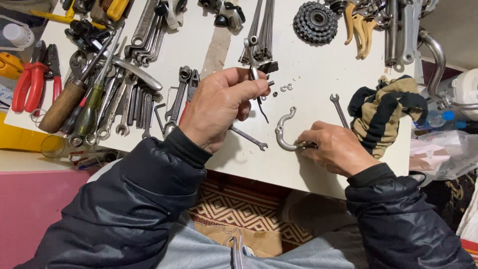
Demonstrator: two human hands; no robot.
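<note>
1. Steel everywhere: we see the left hand (pixel 219 107) raised over the white tabletop (pixel 318 172), its grip clenched around a slim brake arm (pixel 253 60).
2. The right hand (pixel 334 149) pins a curved metal caliper arm (pixel 284 133) flat on the tabletop, fingers grasping its lower end.
3. Small washers (pixel 286 87) lie just beyond, a small spanner (pixel 249 138) between the hands.
4. A striped glove (pixel 383 112) sits beside the right hand.

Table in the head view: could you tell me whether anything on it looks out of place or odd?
Mostly a busy table. A few tiny nuts lie loose on the white top beside the left hand, and a striped cloth sits bunched at the right edge by the right hand. Nothing looks damaged or spilled.
</note>
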